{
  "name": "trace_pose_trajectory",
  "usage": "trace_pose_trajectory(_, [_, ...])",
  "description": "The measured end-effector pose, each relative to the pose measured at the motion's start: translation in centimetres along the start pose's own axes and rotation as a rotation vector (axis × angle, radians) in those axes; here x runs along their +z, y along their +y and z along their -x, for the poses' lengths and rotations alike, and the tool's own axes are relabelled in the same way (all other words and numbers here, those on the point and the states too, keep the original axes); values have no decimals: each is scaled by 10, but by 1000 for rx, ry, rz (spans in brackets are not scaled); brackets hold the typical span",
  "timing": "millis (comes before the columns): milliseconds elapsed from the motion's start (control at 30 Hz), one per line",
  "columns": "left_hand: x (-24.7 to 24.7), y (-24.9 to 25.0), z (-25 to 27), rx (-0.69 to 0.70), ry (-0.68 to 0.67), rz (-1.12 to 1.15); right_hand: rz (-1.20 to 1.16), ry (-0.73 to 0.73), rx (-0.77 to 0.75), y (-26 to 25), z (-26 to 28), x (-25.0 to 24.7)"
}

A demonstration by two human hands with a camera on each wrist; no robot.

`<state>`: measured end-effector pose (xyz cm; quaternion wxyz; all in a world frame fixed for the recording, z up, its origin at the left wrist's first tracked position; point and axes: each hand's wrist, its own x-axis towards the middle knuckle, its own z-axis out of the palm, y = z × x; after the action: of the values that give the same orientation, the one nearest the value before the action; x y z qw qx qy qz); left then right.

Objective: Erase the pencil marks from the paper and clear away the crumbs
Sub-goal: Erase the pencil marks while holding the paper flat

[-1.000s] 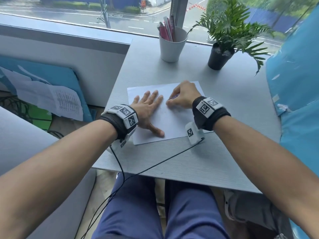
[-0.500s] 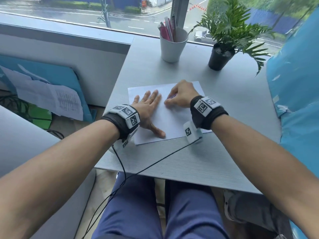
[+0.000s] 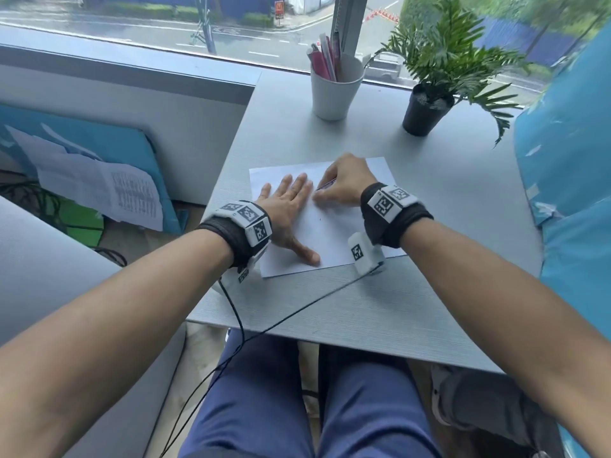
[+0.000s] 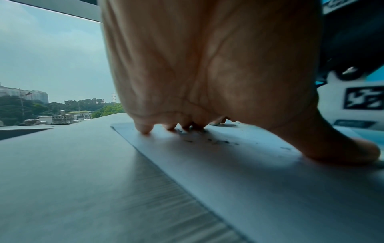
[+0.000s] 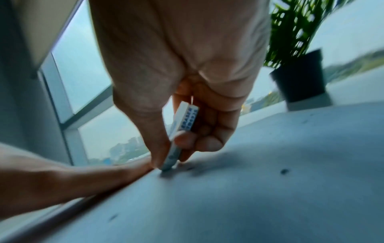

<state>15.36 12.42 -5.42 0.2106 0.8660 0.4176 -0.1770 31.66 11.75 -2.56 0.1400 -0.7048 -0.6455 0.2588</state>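
While the left hand (image 3: 287, 206) lies flat on paper (image 3: 330, 226) — eraser (image 5: 182, 131) pinched in right hand (image 3: 344, 183).

White paper (image 3: 330, 233) with dark grey crumbs (image 4: 218, 141) lies on a pale grey table (image 3: 446, 292); the eraser (image 5: 184, 121) is white, blue-patterned.

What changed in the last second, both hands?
Little. The right hand, pinching the eraser, shifted slightly left along the paper, toward the left hand. The left hand stayed flat, pressing the paper. Paper, cup and plant unmoved.
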Motion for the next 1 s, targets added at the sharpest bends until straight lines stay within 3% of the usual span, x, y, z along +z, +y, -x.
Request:
trace_pose_trajectory(67, [0, -1, 1, -8, 7, 6, -25, 86, 28, 0, -3, 1])
trace_pose_trajectory(200, [2, -3, -1, 19, 8, -4, 5, -126, -50, -1, 14, 8])
trace_pose_trajectory(333, [3, -7, 2, 31, 33, 0, -70, 73, 128, 39, 10, -35])
trace_pose_trajectory(400, [1, -9, 2, 32, 44, -1, 15, 1, 188, 59, 22, -43])
trace_pose_trajectory(500, [-2, -14, 1, -70, 44, -22, 21, -163, 235, 75, 44, -43])
trace_pose_trajectory(600, [-10, -8, 6, -266, 79, -121, 17, -119, 222, 80, 43, -41])
trace_pose_trajectory(633, [-10, -3, 9, -274, 121, -169, 29, -111, 219, 79, 41, -41])
trace_pose_trajectory(667, [-9, 4, 14, -210, 167, -208, 38, -112, 218, 79, 39, -40])
trace_pose_trajectory(733, [1, 26, 26, 102, 167, -231, 35, -120, 220, 79, 36, -38])
trace_pose_trajectory(800, [19, 53, 39, 393, 10, -215, 37, -120, 221, 80, 36, -37])
trace_pose_trajectory(833, [26, 62, 42, 456, -72, -200, 37, -116, 222, 80, 36, -37])
trace_pose_trajectory(900, [30, 60, 38, 463, -148, -178, 31, -109, 223, 79, 38, -37])
trace_pose_trajectory(1000, [14, 29, 26, 309, -117, -145, 21, -104, 235, 79, 39, -36])
